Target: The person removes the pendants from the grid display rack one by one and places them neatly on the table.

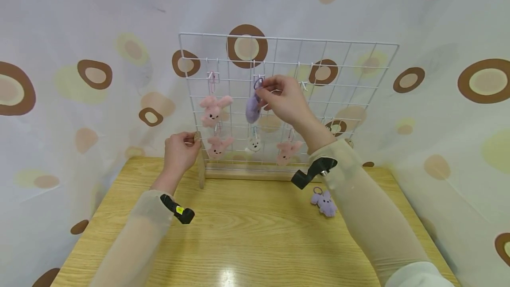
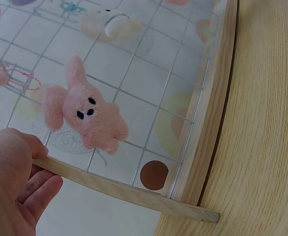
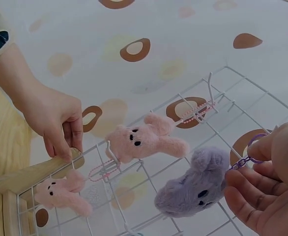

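My right hand pinches the purple ring and chain of a purple plush keychain, close to a hook in the upper middle of the white wire grid rack. The plush dangles below the fingers in front of the mesh. My left hand grips the top of the rack's wooden side post between thumb and fingers. Nearest to that hand, a pink plush bunny hangs low on the grid, with another pink bunny above it.
A white plush and a third pink bunny hang along the lower row. On the wooden table, in front of the rack, lies a second purple plush. A patterned curtain stands close behind the rack.
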### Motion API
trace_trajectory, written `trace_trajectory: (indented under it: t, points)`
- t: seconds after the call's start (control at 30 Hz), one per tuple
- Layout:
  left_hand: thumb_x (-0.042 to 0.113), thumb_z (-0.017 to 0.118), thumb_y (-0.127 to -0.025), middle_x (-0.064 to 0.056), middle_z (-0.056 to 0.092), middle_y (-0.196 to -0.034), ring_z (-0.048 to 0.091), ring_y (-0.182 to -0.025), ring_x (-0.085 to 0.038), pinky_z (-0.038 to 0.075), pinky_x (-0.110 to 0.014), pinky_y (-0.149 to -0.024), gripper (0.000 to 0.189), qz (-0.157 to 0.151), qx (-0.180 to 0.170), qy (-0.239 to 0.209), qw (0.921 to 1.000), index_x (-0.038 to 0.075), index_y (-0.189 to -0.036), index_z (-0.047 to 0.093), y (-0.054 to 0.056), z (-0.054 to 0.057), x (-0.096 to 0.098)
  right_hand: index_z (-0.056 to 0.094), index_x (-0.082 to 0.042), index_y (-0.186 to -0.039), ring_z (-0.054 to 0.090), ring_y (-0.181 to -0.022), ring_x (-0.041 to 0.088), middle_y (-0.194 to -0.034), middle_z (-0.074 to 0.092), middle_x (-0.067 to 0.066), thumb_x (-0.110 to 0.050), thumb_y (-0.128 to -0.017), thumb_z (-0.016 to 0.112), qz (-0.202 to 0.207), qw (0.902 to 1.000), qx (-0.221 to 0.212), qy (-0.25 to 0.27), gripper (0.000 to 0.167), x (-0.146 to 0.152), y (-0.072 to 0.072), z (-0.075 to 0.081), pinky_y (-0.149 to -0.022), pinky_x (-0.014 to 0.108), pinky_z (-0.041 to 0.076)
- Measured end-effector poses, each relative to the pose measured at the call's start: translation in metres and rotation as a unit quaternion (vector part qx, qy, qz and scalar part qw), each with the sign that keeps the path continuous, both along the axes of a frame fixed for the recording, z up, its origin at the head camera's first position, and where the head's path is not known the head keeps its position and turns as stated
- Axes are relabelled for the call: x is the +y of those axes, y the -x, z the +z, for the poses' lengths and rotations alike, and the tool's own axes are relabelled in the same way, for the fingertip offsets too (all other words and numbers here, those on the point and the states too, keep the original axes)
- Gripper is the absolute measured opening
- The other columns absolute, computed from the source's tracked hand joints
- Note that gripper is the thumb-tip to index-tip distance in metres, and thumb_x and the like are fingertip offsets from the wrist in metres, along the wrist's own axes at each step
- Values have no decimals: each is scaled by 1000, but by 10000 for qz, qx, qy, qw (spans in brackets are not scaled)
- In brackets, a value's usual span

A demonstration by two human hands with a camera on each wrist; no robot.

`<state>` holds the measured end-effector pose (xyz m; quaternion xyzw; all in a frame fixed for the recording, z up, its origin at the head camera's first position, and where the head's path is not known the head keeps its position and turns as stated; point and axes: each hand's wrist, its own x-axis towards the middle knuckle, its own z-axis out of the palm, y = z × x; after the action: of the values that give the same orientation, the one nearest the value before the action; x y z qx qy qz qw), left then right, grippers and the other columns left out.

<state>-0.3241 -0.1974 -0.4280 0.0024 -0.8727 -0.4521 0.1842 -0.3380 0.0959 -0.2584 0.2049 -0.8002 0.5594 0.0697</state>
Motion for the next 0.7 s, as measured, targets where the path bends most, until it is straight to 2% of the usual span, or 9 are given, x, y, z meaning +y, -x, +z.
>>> trace_trajectory:
  t: [0.23,0.7]
  points:
    - [14,69,-99,-21,76,-103,76,-93,-33,63,-49,-80,29,0,12,-5,10000,-8,-118,75,-1,1,1,68,4,-115,69,-80,24,-101,67,16,-12,-107,64,-175,9998,9,133,18,0,-3,3,-75,30,62]
    - [13,70,-99,-21,76,-104,76,-94,-34,63,-49,-81,28,-15,3,24,10000,-8,-117,75,2,-1,0,68,10,-112,69,-73,20,-91,67,15,-6,-106,65,-84,9973,163,711,18,2,-8,7,-75,29,62]
